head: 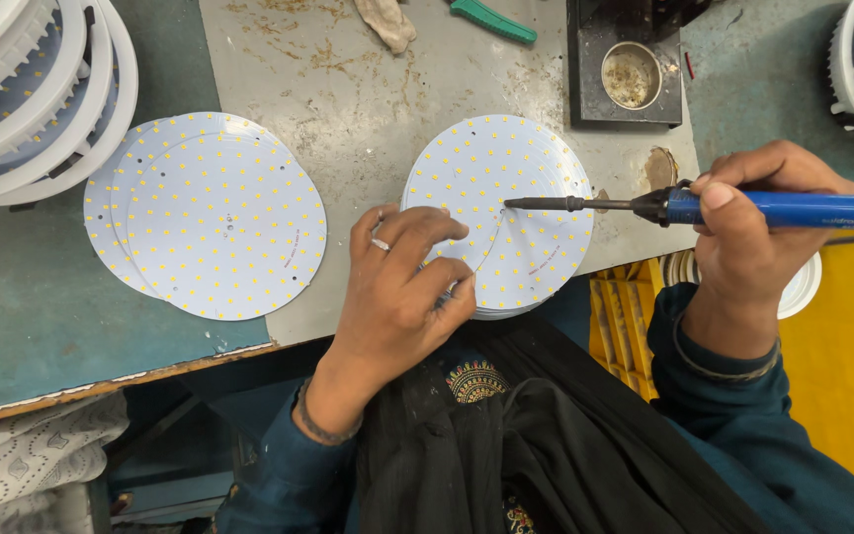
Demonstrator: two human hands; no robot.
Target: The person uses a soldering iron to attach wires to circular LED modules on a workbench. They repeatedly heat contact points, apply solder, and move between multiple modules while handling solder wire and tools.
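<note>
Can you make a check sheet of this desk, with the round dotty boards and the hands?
Surface: grey worktop, stained and scratched, on a green bench.
Job's things: stack of round LED boards under the soldering iron; its tip touches the top board. Second stack of LED boards lies apart to the left.
Clutter: rag, green-handled tool, metal cup on a black stand.
Hands: left hand presses on the top board; right hand grips the iron.
Cables: nothing seen.
Surroundings: white lamp housings at both top corners, yellow crate at right.
</note>
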